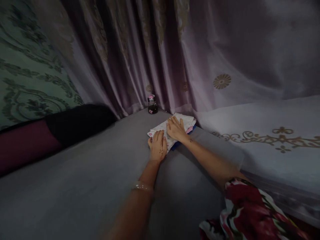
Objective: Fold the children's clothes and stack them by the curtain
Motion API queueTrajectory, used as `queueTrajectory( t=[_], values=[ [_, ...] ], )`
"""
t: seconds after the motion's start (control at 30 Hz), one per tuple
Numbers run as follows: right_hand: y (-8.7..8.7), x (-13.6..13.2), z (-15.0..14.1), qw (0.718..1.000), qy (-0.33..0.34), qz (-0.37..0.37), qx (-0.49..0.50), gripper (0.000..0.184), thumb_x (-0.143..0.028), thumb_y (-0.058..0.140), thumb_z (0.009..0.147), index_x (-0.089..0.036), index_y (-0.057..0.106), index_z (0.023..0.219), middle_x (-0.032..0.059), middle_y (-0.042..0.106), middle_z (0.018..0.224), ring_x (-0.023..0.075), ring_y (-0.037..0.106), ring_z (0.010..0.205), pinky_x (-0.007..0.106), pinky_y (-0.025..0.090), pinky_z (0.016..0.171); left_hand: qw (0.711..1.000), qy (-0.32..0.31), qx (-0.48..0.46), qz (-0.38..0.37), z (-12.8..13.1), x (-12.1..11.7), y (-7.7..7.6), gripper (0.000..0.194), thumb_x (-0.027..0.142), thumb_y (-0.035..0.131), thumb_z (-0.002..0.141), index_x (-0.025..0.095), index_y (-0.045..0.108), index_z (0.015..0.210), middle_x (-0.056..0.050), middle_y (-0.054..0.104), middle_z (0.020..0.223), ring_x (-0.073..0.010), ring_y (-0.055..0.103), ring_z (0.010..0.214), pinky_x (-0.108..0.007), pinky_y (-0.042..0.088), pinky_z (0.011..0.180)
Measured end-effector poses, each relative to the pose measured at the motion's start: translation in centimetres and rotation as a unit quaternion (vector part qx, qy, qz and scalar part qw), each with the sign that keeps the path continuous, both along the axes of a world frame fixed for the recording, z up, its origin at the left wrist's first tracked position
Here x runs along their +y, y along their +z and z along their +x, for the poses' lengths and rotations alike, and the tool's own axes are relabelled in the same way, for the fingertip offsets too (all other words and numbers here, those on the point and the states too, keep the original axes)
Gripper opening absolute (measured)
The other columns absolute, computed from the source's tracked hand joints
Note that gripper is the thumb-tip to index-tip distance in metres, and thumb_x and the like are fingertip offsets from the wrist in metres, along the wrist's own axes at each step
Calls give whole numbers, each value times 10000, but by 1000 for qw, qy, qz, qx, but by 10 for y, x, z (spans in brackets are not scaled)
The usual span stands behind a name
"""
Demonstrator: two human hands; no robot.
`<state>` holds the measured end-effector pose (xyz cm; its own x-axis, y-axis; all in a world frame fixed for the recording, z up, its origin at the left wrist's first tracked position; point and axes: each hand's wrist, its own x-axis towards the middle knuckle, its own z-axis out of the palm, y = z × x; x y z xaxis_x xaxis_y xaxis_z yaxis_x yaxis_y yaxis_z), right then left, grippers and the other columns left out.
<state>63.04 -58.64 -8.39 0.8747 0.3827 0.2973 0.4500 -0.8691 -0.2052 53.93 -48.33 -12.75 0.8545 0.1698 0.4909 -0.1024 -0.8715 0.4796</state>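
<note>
A stack of folded cloths point(186, 119) lies on the grey surface, with a white patterned piece on top and pink and blue layers showing below its right edge. My left hand point(158, 145) rests flat on the near left part of the stack, fingers stretched forward. Farther back and to the right, my right hand point(176, 128) also lies on the white cloth with its fingers spread. Neither hand grips anything that I can see.
Behind the stack stands a small dark jar point(152, 105) with a shiny lid. Purple and white curtains point(200, 66) hang along the back and right. A black and maroon bolster point(75, 125) lies along the left wall. The grey padded surface point(87, 180) spreads across the foreground.
</note>
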Motion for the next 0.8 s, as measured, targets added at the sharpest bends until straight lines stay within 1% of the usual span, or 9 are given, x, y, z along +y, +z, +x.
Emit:
queueTrajectory(
  t=[0.03, 0.1, 0.2, 0.27, 0.4, 0.53, 0.6, 0.7, 0.8],
  values=[
    [-1, -5, 3, 1000, -23, -6, -10, 514, -328, 203, 972, -117, 407, 1395, 139, 321, 1509, 264, 207, 1406, 518, 92, 1125, 999, -22, -5, 29, -1, -2, 1, 413, 285, 301, 956, 225, 492, 1317, -88, 513, 1387, -204, 396, 1332, -467, 241, 1095],
    [-5, -15, 8, 998, -49, -28, 11, 530, -349, 217, 970, -110, 396, 1408, 150, 299, 1518, 287, 198, 1407, 532, 105, 1119, 996, -53, -3, 71, -2, -4, 2, 391, 314, 323, 961, 259, 519, 1294, -69, 494, 1408, -210, 364, 1353, -483, 218, 1102],
    [-15, -23, 11, 996, -59, -48, 44, 548, -366, 205, 971, -112, 376, 1425, 153, 311, 1512, 290, 214, 1402, 525, 111, 1121, 994, -63, 12, 94, -3, -5, 2, 380, 317, 331, 962, 288, 533, 1283, -60, 475, 1424, -213, 358, 1357, -499, 215, 1101],
    [-17, -24, 13, 996, -58, -49, 52, 553, -375, 202, 970, -116, 373, 1428, 151, 307, 1513, 291, 217, 1401, 521, 103, 1124, 993, -63, 17, 100, -3, -6, 3, 385, 311, 325, 964, 295, 526, 1293, -60, 465, 1432, -212, 352, 1360, -505, 216, 1100],
    [-8, -25, 27, 995, -65, -44, 66, 552, -393, 173, 974, -132, 403, 1403, 159, 325, 1500, 300, 241, 1387, 550, 127, 1103, 988, -85, 7, 127, -4, -7, 2, 410, 319, 328, 967, 311, 481, 1347, -58, 422, 1465, -219, 311, 1384, -510, 201, 1111],
    [0, -39, 51, 990, -131, -41, 8, 555, -410, 178, 975, -136, 391, 1408, 168, 303, 1505, 328, 206, 1389, 573, 104, 1089, 981, -121, 9, 153, -3, -10, 2, 418, 365, 336, 967, 325, 464, 1364, -51, 400, 1480, -234, 296, 1391, -523, 202, 1112],
    [-2, -48, 60, 987, -155, -44, 24, 558, -421, 202, 971, -133, 387, 1412, 176, 339, 1481, 346, 246, 1366, 561, 155, 1073, 978, -135, 16, 157, -3, -10, 2, 415, 379, 334, 968, 327, 467, 1358, -50, 397, 1482, -236, 302, 1387, -527, 219, 1104],
    [-9, -56, 66, 985, -159, -42, 51, 550, -413, 214, 965, -135, 394, 1404, 177, 415, 1429, 349, 308, 1327, 529, 241, 1038, 977, -144, 17, 154, -2, -9, 2, 408, 375, 343, 966, 323, 474, 1349, -54, 398, 1481, -243, 306, 1384, -536, 236, 1095],
    [-14, -57, 65, 985, -163, -42, 41, 537, -397, 220, 960, -143, 403, 1395, 171, 428, 1421, 345, 322, 1315, 523, 256, 1030, 977, -150, 16, 152, -2, -8, 2, 405, 370, 353, 963, 318, 478, 1345, -60, 399, 1479, -245, 307, 1384, -539, 240, 1093]
  ],
)
